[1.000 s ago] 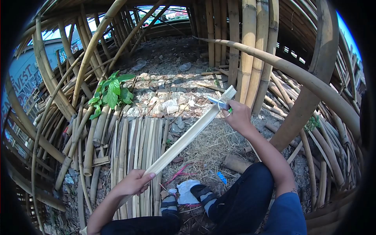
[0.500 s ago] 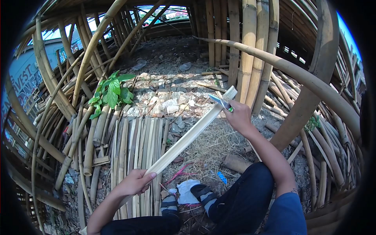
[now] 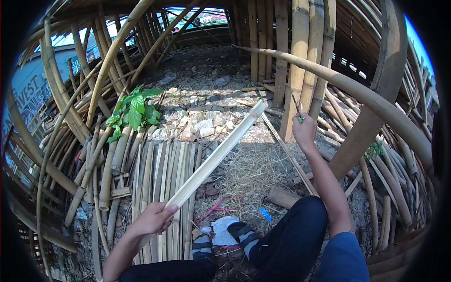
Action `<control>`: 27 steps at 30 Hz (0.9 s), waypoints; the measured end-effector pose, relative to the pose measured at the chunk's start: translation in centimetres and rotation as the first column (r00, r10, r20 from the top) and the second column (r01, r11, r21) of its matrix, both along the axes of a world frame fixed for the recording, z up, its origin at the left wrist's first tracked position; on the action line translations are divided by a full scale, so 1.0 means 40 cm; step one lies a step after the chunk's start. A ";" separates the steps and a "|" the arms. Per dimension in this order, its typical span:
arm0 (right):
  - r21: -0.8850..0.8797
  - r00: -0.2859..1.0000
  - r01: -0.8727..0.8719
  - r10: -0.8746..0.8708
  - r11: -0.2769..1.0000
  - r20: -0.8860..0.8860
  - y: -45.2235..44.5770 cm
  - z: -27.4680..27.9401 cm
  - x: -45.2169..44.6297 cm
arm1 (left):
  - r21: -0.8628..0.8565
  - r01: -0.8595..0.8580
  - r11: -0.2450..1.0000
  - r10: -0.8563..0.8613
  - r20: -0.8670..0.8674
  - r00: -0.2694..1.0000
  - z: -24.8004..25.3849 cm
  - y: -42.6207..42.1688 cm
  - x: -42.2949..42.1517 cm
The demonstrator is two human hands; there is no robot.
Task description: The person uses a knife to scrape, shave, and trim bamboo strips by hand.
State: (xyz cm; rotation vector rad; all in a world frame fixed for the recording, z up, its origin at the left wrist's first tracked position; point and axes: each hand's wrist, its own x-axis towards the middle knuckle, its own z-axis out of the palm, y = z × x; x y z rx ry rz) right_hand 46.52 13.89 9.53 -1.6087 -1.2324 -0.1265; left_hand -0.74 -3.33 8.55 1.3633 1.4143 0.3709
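A pale split bamboo strip [image 3: 216,157] slants up and away from my left hand [image 3: 155,218], which is closed round its lower end. Its far end hangs over the stony ground, apart from my other hand. My right hand [image 3: 305,130] is closed on the green handle of a knife [image 3: 297,104], held to the right of the strip with its narrow blade pointing up. Below the strip, several split bamboo slats [image 3: 164,160] lie side by side on the ground. Another thin strip [image 3: 289,152] leans between my knee and the stones.
A curved bamboo pole [image 3: 338,77] crosses at the upper right, near a thick upright post [image 3: 371,108]. Bamboo poles [image 3: 112,169] are stacked at left beside a leafy plant [image 3: 135,110]. Shavings [image 3: 253,171] and a short bamboo piece [image 3: 283,197] lie before my knee.
The knife has come off the far end of the bamboo strip. My right hand has moved right and slightly up with it, while the strip's far end has shifted a little left.
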 end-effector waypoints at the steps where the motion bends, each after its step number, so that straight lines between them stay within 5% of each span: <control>1: 0.006 1.000 -0.002 0.002 1.000 0.002 0.009 -0.011 0.025 | -0.008 -0.073 0.997 0.073 -0.009 0.997 0.004 0.001 -0.013; 3: -0.053 0.994 -0.104 0.105 0.993 0.021 0.007 -0.058 0.028 | 0.004 -0.127 0.992 0.127 -0.008 0.992 -0.009 0.004 -0.033; 7: -0.376 0.928 0.018 0.125 0.927 0.351 -0.007 -0.074 -0.008 | 0.032 -0.094 0.995 0.093 0.012 0.996 -0.030 0.022 -0.035; 11: -0.492 0.931 -0.128 0.275 0.861 0.238 -0.028 -0.015 -0.047 | 0.031 -0.164 0.986 0.162 0.050 0.985 -0.009 0.031 -0.004; 15: -0.508 0.802 -0.086 0.362 0.857 0.476 -0.053 0.001 -0.064 | 0.044 -0.151 0.988 0.148 0.070 0.987 -0.024 0.045 -0.006; 17: -0.608 0.612 -0.085 0.523 0.790 0.594 -0.065 0.016 -0.071 | 0.051 -0.146 0.988 0.143 0.062 0.988 -0.023 0.045 -0.006; 21: -0.568 0.618 -0.173 0.538 0.805 0.573 -0.100 0.042 -0.111 | 0.060 -0.146 0.987 0.144 0.036 0.989 -0.018 0.041 -0.004; 23: -0.754 0.684 -0.065 0.580 0.654 0.443 -0.101 0.071 -0.129 | 0.062 -0.150 0.987 0.148 0.031 0.989 -0.015 0.040 -0.005; 27: -0.610 0.627 -0.118 0.536 0.783 0.566 -0.082 0.033 -0.103 | 0.062 -0.163 0.985 0.161 0.027 0.987 -0.018 0.042 -0.008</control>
